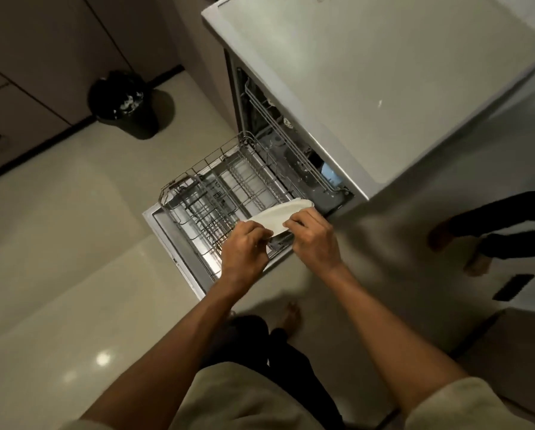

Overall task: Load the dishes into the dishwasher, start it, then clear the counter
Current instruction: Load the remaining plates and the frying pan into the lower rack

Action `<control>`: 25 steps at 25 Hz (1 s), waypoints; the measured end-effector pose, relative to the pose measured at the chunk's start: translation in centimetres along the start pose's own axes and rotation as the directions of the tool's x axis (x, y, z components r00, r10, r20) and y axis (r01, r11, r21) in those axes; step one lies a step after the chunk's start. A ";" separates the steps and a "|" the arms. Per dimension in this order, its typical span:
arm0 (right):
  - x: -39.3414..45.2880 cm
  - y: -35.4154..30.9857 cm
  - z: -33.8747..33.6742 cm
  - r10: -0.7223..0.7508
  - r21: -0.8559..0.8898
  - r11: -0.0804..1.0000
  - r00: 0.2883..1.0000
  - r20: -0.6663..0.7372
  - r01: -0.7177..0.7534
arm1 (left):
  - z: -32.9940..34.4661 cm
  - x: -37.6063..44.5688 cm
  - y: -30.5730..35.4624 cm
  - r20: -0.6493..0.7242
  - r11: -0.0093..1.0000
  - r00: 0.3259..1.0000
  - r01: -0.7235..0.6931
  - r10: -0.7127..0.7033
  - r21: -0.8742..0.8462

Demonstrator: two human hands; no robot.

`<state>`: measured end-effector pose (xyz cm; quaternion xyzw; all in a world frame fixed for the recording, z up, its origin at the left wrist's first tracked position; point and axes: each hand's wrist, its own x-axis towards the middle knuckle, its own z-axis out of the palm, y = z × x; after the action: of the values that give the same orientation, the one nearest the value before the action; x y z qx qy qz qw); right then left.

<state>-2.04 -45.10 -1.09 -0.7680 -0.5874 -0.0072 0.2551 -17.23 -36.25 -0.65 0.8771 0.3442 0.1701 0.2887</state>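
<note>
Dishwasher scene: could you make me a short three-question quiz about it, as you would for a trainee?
1. True or false: the lower rack is pulled out over the open door.
2. Which hands hold the white plate? A) left only B) right only C) both
3. Fill in: a black ___ stands on the floor by the cabinets.

Key
1. True.
2. C: the left hand and the right hand both grip the plate's near edge.
3. Bin.
</note>
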 end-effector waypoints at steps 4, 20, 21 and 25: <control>1.1 4.0 1.0 -0.081 0.022 0.997 0.995 0.055 0.080 | 3.6 1.1 0.9 -0.042 0.991 0.990 0.133 -0.133 -0.014; 5.3 13.9 14.3 -0.004 0.102 0.995 0.970 0.241 -0.022 | 14.7 8.3 -6.4 -0.022 0.915 0.915 0.404 -0.403 0.013; 5.3 14.2 15.1 0.012 0.105 0.994 0.966 0.258 -0.040 | 15.2 8.5 -6.9 -0.009 0.915 0.915 0.404 -0.403 0.015; 4.8 15.6 18.8 0.088 0.120 0.984 0.949 0.304 -0.130 | 18.1 9.1 -10.0 0.032 0.901 0.901 0.432 -0.434 0.039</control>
<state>8.14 -36.04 -21.87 -0.7720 -0.5748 0.1632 0.2166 -6.84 -30.95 -20.00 0.7863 0.5271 0.0786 0.3125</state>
